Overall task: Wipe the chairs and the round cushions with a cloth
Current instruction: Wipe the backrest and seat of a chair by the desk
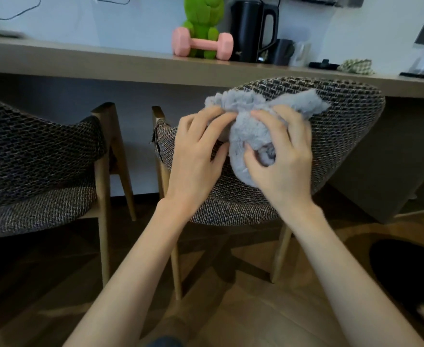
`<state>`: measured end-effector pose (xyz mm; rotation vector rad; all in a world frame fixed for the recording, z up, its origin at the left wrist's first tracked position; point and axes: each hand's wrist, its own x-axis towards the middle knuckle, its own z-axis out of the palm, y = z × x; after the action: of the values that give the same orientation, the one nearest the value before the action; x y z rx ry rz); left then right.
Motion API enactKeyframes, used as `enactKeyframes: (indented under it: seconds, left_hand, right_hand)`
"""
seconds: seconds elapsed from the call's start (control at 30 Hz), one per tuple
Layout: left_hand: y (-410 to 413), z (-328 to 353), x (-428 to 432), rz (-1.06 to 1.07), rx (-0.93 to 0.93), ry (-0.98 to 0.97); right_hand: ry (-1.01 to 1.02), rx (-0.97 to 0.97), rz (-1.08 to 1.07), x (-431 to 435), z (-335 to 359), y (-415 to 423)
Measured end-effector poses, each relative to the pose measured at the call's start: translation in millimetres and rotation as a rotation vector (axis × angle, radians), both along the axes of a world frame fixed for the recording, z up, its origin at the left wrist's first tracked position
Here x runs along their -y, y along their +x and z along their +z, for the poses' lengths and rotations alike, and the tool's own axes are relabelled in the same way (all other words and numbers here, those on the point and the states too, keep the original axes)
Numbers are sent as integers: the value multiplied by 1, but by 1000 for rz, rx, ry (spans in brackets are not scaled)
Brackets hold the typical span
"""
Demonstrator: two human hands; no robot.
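- Home living space.
- At 12 o'clock, a long wall counter (80, 61) holds a black kettle (249, 28), a mug (283, 51), a pink dumbbell (202, 44) and a green toy figure (203, 16).
- At 9 o'clock, a woven armchair (38, 151) stands on wood floor (256, 314).

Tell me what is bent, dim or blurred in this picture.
Head view: wide-angle distortion bows the desk edge; left hand, right hand and grey cloth are sharp; floor under the chair is dim; the dark round shape at lower right is blurred.
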<state>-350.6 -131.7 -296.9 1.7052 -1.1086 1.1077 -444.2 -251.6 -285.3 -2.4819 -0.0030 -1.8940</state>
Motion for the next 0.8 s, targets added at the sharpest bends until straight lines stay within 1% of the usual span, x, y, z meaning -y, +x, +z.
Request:
enactKeyframes:
  seconds: [0.03,0.1,0.23,0.33,0.4,0.47,0.53,0.57,0.6,0.67,0.73,0.8]
  left_hand:
    - [1,-7,0,0,-1,16]
    - [3,-28,-2,-19,-36,56]
    - [-1,-74,-6,-49,-143,156]
    - [-7,-89,-13,-31,-226,236]
    - [-10,-85,-20,-21,-244,191]
    - [-13,-67,-28,5,-244,45]
    - [-9,-38,-35,17,-192,-126]
    - [-6,-23,-37,6,-166,-175]
    - [-2,-10,-38,-3,-149,-180]
    - [5,6,-35,-29,-152,-93]
    - [8,2,-31,-76,-203,-19]
    - [11,-9,-28,-105,-219,-16]
  right_hand:
    - [17,21,-2,-1,-12,3]
    - [43,3,-3,-1,-40,6]
    - [125,-158,41,3,-87,0]
    - [234,-286,86,-5,-99,-6]
    - [267,-276,135,-15,-90,-11]
    - [177,-202,204,-26,-65,-11]
    - [87,-122,243,-36,-30,-4]
    - [74,-90,230,-39,-13,1]
    - [77,-70,194,-41,2,6]
    - [62,-64,64,-40,18,13]
    - [-3,-77,-63,-37,12,16]
    - [-25,-77,-97,-34,-4,18]
